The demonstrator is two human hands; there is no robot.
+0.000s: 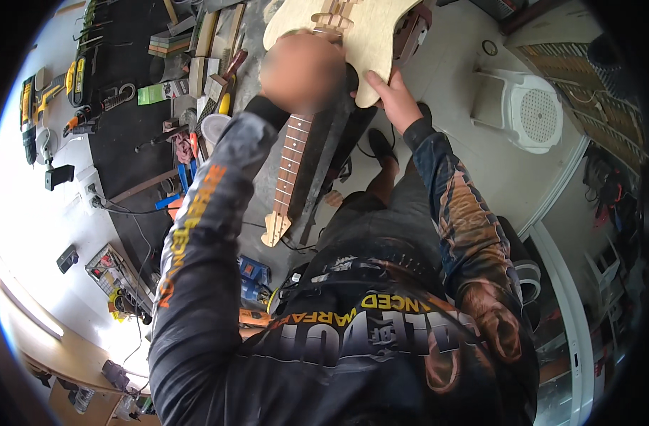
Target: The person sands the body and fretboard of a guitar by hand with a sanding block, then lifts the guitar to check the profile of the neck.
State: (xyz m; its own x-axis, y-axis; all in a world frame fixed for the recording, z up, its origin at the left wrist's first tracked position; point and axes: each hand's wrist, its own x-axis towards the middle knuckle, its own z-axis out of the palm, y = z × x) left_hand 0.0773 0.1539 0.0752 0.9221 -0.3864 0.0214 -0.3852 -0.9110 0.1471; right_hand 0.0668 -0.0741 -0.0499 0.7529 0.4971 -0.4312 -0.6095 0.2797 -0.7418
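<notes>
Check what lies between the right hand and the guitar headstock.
In the head view, the dark-fretboard neck runs between the right hand on the pale guitar body and the headstock.

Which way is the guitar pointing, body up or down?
Body away, headstock toward the person. The pale guitar body sits at the top, right hand gripping its edge.

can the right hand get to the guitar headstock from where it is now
Probably not without letting go: the right hand grips the edge of the unfinished guitar body, and the headstock hangs low at the neck's far end.

One head camera looks steeply down, close over the person's torso.
</notes>
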